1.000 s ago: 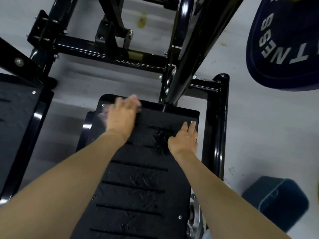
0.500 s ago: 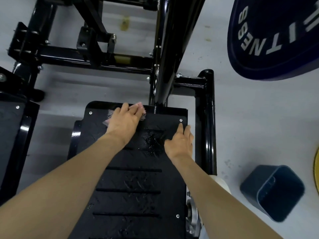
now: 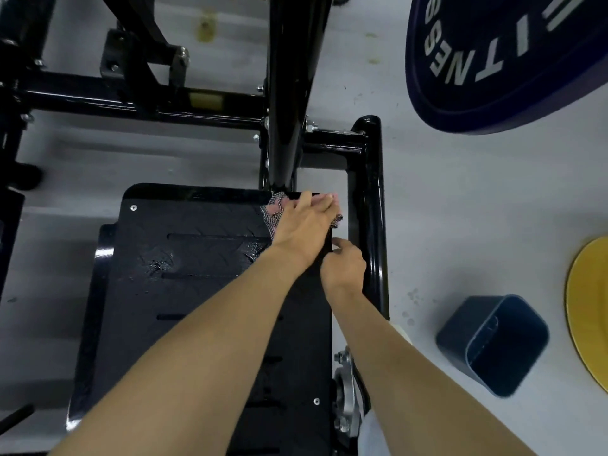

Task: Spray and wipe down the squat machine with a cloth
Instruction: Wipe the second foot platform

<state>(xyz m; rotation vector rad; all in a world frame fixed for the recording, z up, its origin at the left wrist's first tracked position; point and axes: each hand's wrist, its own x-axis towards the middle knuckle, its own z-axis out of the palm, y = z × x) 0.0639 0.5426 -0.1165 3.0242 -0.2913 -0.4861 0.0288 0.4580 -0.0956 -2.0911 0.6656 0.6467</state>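
Black tread-patterned steel forms the squat machine's footplate [image 3: 197, 291], slotted across its width and glistening with wet patches [image 3: 158, 265] near the middle. At its far right corner lies the cloth [image 3: 273, 214], a pink and grey mesh rag, pinned under the left hand [image 3: 306, 225], whose grip is spread flat with straight fingers pressing down on the fabric. Just behind it the right hand [image 3: 343, 268] sits at the plate's right edge beside the glossy frame tube [image 3: 375, 225]; its fingers are curled, but whether that grip closes on the edge cannot be told. A black upright column [image 3: 289, 93] rises from the plate's far edge. On the grey floor [image 3: 460, 209] to the right are a navy weight plate [image 3: 510, 60], a yellow disc [image 3: 589, 324] and a dark blue bin [image 3: 493, 343].
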